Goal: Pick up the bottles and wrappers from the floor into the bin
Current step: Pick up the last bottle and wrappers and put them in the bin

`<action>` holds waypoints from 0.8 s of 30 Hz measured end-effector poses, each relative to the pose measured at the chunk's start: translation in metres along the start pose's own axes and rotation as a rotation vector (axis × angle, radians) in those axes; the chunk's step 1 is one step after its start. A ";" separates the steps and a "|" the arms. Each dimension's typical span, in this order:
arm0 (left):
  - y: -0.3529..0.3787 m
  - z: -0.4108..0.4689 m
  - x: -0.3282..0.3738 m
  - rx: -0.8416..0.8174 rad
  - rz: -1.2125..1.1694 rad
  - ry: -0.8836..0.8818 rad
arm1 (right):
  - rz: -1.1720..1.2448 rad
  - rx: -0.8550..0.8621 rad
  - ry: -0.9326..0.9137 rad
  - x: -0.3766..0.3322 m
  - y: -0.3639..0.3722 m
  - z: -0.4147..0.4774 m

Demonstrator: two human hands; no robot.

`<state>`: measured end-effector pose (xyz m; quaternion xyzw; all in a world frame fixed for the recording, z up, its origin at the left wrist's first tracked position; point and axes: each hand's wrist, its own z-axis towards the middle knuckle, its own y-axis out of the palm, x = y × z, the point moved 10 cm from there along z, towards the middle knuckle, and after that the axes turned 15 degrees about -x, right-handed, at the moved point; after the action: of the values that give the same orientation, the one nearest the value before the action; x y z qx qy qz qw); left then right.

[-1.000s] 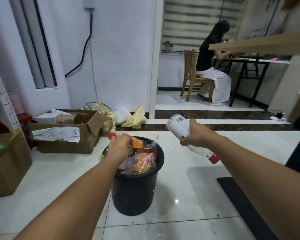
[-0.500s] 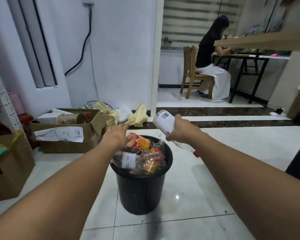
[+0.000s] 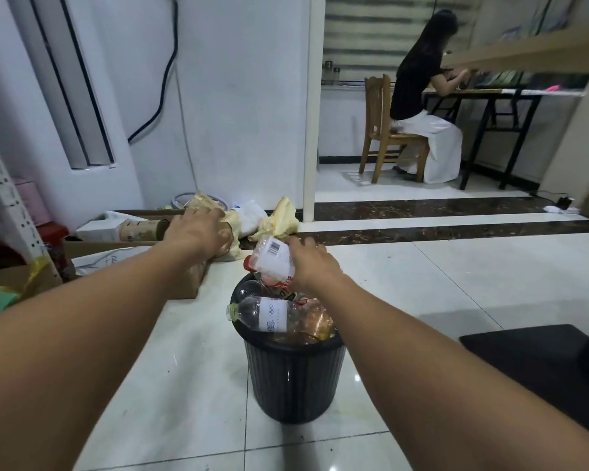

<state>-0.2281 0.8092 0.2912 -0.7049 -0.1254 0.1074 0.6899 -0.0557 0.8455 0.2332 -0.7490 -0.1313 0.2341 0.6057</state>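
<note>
- With the fingers point(image 3: 301, 244) of the right hand point(image 3: 315, 266) curled round its body, grips a clear plastic bottle with a white barcoded label point(image 3: 272, 258).
- Holds that bottle tilted over the far side of a black ribbed plastic bin point(image 3: 293, 379), just above the heap inside; cannot tell whether it touches the heap.
- Stretches the left hand point(image 3: 198, 232) out to the left of the bin, above a brown cardboard box point(image 3: 187, 287), fingers loosely bent downward, nothing seen in them.
- In the bin, heaped to the rim: a second clear bottle with a white label point(image 3: 272, 316) lying across the top, orange crinkled wrappers point(image 3: 318, 322) just beside it.
- Beyond the bin, by the wall: crumpled yellow paper point(image 3: 279, 220) on the white tiled floor point(image 3: 184, 385).
- In the far room: a person point(image 3: 419, 79) seated on a wooden chair point(image 3: 380, 130) at a table point(image 3: 490, 93).
</note>
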 end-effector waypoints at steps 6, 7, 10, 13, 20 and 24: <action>0.008 -0.008 -0.018 0.049 -0.023 -0.032 | 0.024 0.002 -0.031 -0.004 0.019 0.012; 0.008 -0.009 -0.020 0.076 -0.023 -0.041 | 0.031 -0.007 -0.033 -0.004 0.020 0.014; 0.006 -0.014 -0.020 0.138 -0.017 -0.045 | 0.029 -0.019 -0.032 -0.001 0.023 0.015; 0.006 -0.017 -0.019 0.149 -0.023 -0.035 | 0.010 -0.036 -0.036 0.001 0.027 0.014; 0.007 -0.030 -0.030 0.131 -0.029 -0.049 | 0.013 0.088 -0.038 0.001 0.007 -0.008; 0.016 -0.047 -0.029 0.086 -0.037 -0.040 | 0.001 0.160 -0.049 -0.007 -0.011 -0.032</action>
<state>-0.2402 0.7548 0.2757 -0.6699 -0.1475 0.1142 0.7187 -0.0444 0.8181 0.2502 -0.6924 -0.1266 0.2627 0.6600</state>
